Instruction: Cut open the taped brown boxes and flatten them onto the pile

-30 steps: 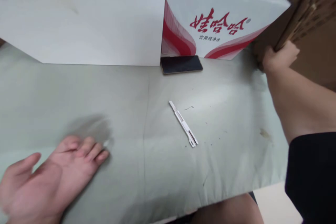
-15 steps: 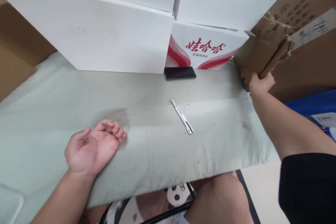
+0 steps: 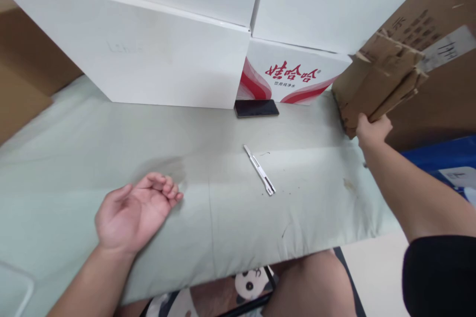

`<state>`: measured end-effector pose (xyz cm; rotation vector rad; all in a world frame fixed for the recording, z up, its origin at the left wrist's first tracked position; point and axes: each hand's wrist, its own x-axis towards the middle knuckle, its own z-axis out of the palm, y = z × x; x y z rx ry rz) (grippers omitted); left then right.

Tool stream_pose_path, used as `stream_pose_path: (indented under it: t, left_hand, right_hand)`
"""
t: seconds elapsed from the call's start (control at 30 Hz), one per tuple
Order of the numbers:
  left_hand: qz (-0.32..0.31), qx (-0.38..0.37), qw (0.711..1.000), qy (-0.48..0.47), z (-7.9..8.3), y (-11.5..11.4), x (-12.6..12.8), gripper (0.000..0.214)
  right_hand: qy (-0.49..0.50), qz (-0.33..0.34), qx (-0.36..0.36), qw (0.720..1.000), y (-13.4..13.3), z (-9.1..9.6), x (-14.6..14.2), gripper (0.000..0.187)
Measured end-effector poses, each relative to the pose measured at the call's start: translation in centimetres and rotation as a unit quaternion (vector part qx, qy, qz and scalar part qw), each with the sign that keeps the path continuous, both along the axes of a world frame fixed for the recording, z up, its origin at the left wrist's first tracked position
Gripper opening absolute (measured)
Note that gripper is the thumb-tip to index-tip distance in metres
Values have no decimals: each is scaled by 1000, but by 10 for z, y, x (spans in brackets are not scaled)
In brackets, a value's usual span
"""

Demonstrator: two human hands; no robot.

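Right hand [image 3: 373,131] clamps cardboard [image 3: 388,81], frame right: holding step, apparently needing steady grip (left hand [image 3: 138,212], lower left, loosely curled, empty)

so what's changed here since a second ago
The right hand and the brown cardboard it grips seem to have come slightly toward the near edge of the green cloth; the view is wider. Nothing was grasped or let go: the left hand stays open, palm up, and the utility knife and smartphone lie where they did.

Dark phone [image 3: 256,108], red-lettered white box [image 3: 293,90] behind it, larger white box [image 3: 174,64] alongside
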<state>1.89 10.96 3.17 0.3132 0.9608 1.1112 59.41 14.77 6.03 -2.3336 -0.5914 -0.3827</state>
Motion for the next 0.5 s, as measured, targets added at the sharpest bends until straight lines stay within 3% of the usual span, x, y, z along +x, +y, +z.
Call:
stream_pose_path:
  t: [0.23,0.37,0.5]
  left_hand:
    - [-11,15,1000,0,-1,-1,2,38]
    - [-12,24,1000,8,-1,-2,2,36]
    - [-10,31,999,4,-1,-2,1,37]
  right_hand:
    - [-2,-3,36,999,-9,-5,3,24]
    - [-6,11,42,999,11,-1,2,27]
    - [-15,49,4,999,41,4,-2,30]
